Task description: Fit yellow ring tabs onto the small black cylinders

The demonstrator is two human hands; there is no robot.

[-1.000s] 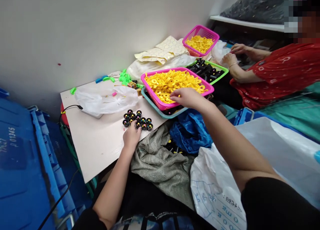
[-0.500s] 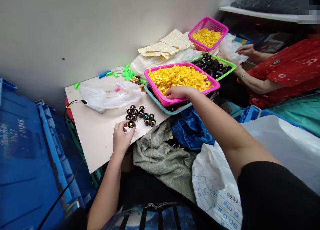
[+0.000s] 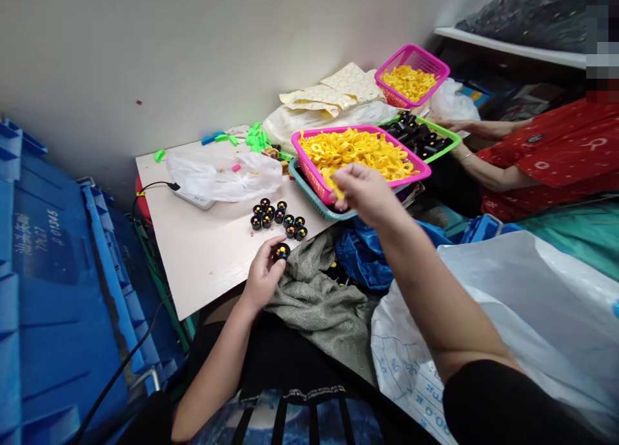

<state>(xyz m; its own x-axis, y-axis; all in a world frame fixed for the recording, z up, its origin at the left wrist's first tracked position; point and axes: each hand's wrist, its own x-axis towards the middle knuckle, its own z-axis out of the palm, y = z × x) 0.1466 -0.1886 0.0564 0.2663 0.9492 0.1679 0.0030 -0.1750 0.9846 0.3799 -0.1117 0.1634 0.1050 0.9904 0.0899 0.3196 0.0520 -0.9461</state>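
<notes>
Between the thumb and fingers of my left hand (image 3: 264, 277) is a round black plastic cup (image 3: 281, 251) with small coloured bits inside, held above the table's front edge. My right hand (image 3: 362, 190) pinches a yellow plastic ring piece (image 3: 337, 186), partly hidden and blurred, over the front rim of a pink basket (image 3: 425, 174). That basket is heaped with yellow ring pieces (image 3: 355, 147) and rests on a teal basket (image 3: 319, 209). Several similar black cups (image 3: 267, 220) stand in a cluster on the white table (image 3: 193, 264).
A clear plastic bag (image 3: 222, 174) lies on the table near green pieces (image 3: 257, 137). Behind are a green basket (image 3: 454, 140) of black parts and another pink basket (image 3: 438, 61). A co-worker in a red shirt (image 3: 541, 151) sits right. Blue crates (image 3: 62, 271) stand left; sacks (image 3: 319, 309) lie below.
My right hand has lifted from the basket's front edge with a yellow ring piece. My left hand has taken the black cup off the table, moving it right and toward me.
</notes>
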